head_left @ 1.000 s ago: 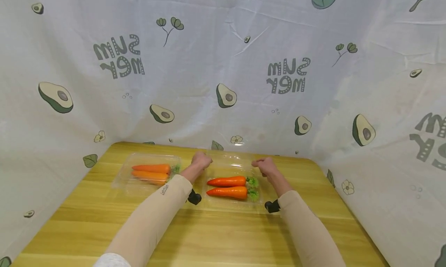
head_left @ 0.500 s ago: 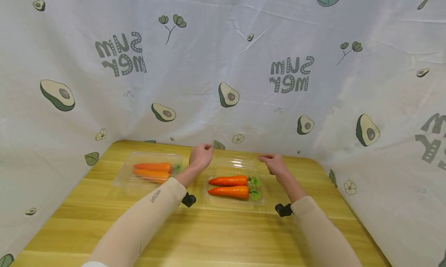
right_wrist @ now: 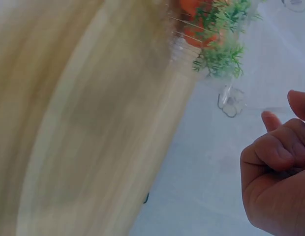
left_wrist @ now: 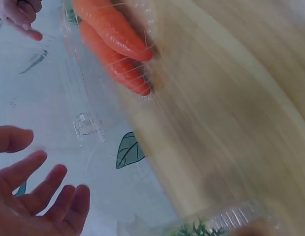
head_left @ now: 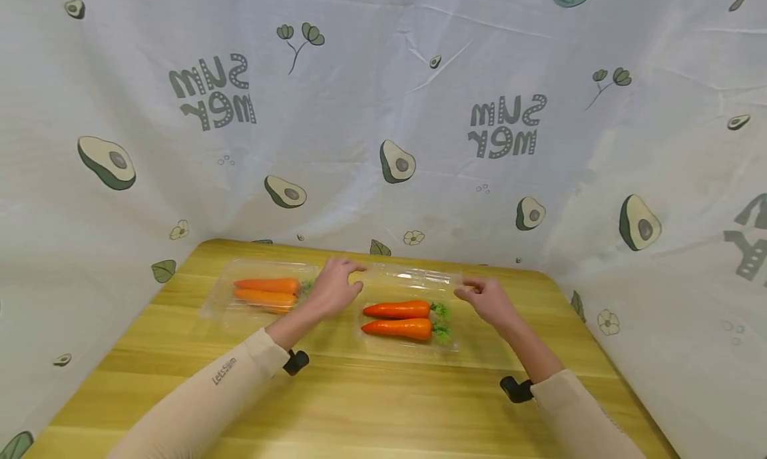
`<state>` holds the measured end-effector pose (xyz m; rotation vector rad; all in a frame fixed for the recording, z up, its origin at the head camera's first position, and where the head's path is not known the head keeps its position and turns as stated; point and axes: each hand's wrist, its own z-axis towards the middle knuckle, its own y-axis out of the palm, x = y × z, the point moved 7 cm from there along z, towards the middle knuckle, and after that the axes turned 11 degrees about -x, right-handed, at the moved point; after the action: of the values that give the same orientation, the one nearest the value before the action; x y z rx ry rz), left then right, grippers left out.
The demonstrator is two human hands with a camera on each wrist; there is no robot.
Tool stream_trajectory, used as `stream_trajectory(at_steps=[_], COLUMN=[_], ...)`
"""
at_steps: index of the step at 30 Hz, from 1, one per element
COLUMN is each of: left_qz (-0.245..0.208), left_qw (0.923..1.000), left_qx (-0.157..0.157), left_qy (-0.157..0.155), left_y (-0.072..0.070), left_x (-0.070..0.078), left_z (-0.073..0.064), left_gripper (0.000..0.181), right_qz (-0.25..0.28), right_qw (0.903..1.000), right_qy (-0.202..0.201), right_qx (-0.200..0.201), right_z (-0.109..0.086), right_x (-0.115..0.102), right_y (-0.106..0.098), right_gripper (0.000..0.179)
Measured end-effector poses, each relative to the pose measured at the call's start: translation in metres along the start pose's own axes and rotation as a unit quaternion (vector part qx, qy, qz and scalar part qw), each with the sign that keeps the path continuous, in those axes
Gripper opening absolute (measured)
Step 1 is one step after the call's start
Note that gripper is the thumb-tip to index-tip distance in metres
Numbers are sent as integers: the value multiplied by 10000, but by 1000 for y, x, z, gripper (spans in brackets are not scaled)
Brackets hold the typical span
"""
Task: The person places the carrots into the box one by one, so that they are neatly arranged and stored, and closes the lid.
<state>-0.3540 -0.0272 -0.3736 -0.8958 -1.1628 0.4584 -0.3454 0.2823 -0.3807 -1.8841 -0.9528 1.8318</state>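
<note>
Two orange carrots (head_left: 397, 328) with green leafy tops lie in a clear plastic clamshell box (head_left: 410, 345) at the middle of the table. Its transparent lid (head_left: 413, 274) leans back toward the far table edge, unfolded away from the carrots. My left hand (head_left: 333, 287) hovers off the lid's left side, and in the left wrist view its fingers are spread and loosely bent around nothing. At the lid's right side is my right hand (head_left: 488, 300), the index finger stretched out and the other fingers curled in, as the right wrist view shows; nothing shows between thumb and index finger.
To the left stands a second clear plastic box (head_left: 224, 262) with carrots (head_left: 266, 285) inside, close to my left forearm. The wooden table (head_left: 383, 406) ends at the back against a white curtain (head_left: 335, 112) printed with avocados.
Both hands have drawn apart, the left one leftward with its fingers opening, the right one rightward. The lid has tipped further back and down. The carrots stay in place.
</note>
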Motion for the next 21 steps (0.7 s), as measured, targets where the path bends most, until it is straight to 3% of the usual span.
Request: stream_trajectory(at_steps=[5,11,16,21], left_qz=[304,114,-218,-734], left_qw=[9980,9954,9936,9887], left_qx=[-491,-887,-1103,-1233], left_qy=[250,349,-33,-432], left_y=[5,16,26,35], left_x=[2,2,-6,-13], left_z=[-17,-30,-39,-46], left_gripper=[38,38,40,53], right_qz=[-385,-578,-256,186], right_qw=[9986,9970,9982,9980], right_qy=[-278,-416,-238,91], right_qx=[-239,-319,-489,-594], right_z=[-15,-31,-39,-49], right_x=[4,16,27,35], right_y=[8,18,29,33], right_gripper=[48,43,40,51])
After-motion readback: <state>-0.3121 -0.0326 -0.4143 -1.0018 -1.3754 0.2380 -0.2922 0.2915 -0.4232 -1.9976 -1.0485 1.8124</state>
